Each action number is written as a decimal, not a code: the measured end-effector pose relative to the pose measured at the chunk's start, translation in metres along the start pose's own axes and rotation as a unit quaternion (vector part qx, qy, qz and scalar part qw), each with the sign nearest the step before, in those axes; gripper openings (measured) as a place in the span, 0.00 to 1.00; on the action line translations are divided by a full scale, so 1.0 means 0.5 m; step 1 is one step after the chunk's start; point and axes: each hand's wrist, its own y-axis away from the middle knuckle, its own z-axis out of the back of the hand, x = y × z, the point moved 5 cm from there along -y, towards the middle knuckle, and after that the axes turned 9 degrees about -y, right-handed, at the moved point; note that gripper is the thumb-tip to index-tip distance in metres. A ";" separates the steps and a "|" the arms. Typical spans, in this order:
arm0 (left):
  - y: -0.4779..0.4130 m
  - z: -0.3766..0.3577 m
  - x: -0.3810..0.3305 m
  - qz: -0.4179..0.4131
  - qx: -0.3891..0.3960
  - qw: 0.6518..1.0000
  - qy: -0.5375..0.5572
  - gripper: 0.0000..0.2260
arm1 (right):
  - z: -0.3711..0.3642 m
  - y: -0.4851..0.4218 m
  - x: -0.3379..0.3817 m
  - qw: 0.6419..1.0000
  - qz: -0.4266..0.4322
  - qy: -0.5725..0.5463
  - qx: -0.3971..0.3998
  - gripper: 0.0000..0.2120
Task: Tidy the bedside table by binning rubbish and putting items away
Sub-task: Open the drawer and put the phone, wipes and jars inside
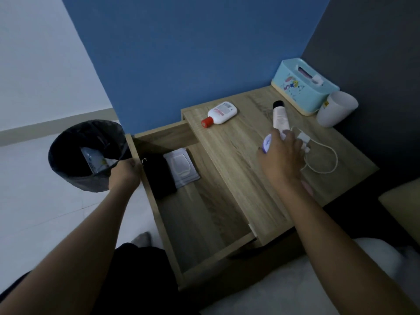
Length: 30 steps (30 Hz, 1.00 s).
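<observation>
A wooden bedside table (238, 146) stands against the blue wall with its drawer (204, 223) pulled out to the left. My right hand (283, 155) rests on the tabletop, closed around the lower end of a pale tube with a black cap (280, 115), and a small purple-white object (267, 142) shows by its thumb. My left hand (125, 173) grips the drawer's far left edge, beside the bin (86, 155). A white bottle with a red cap (219, 114) lies on the table. A white charger with its cable (318, 155) lies right of my right hand.
A turquoise tissue box (302, 86) and a white cup (336, 109) stand at the table's back right corner. In the drawer lie a black item (159, 176) and a white packet (181, 167). The black-lined bin holds wrappers. White bedding (318, 280) fills the lower right.
</observation>
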 end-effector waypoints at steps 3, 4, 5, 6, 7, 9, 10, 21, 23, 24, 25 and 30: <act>0.003 0.004 -0.001 0.001 0.001 1.000 0.012 0.12 | -0.022 0.016 0.095 0.992 0.080 -0.094 0.031 0.26; 0.004 0.004 -0.002 0.000 0.003 1.000 0.015 0.11 | -0.039 0.029 0.129 0.984 0.104 -0.134 0.053 0.27; 0.005 0.004 -0.001 -0.002 0.005 1.000 0.019 0.11 | -0.059 0.046 0.164 0.974 0.122 -0.173 0.078 0.29; 0.005 0.003 -0.001 -0.002 0.006 1.000 0.024 0.10 | -0.085 0.065 0.195 0.964 0.131 -0.204 0.107 0.31; 0.006 0.003 -0.001 -0.003 0.005 1.000 0.028 0.10 | -0.111 0.086 0.222 0.956 0.135 -0.221 0.138 0.34; 0.006 0.004 -0.003 -0.002 0.000 0.999 0.032 0.09 | -0.164 0.129 0.261 0.942 0.132 -0.229 0.206 0.37; 0.006 0.004 -0.004 0.001 -0.001 0.999 0.032 0.09 | -0.191 0.151 0.274 0.932 0.126 -0.234 0.248 0.37; -0.002 0.000 0.010 0.006 -0.006 0.999 0.041 0.13 | -0.414 0.297 0.246 0.897 0.049 -0.230 0.375 0.28; -0.003 -0.003 0.016 0.006 -0.003 0.999 0.049 0.14 | -0.425 0.310 0.241 0.897 0.046 -0.230 0.375 0.26; -0.003 -0.004 0.018 0.006 -0.003 0.999 0.049 0.14 | -0.428 0.315 0.238 0.898 0.051 -0.226 0.375 0.24; -0.003 -0.005 0.020 0.005 -0.001 0.999 0.050 0.14 | -0.431 0.320 0.235 0.899 0.060 -0.219 0.375 0.23; -0.006 -0.011 0.008 0.001 -0.007 1.000 -0.022 0.12 | -0.421 0.332 0.236 0.913 0.162 -0.161 0.338 0.24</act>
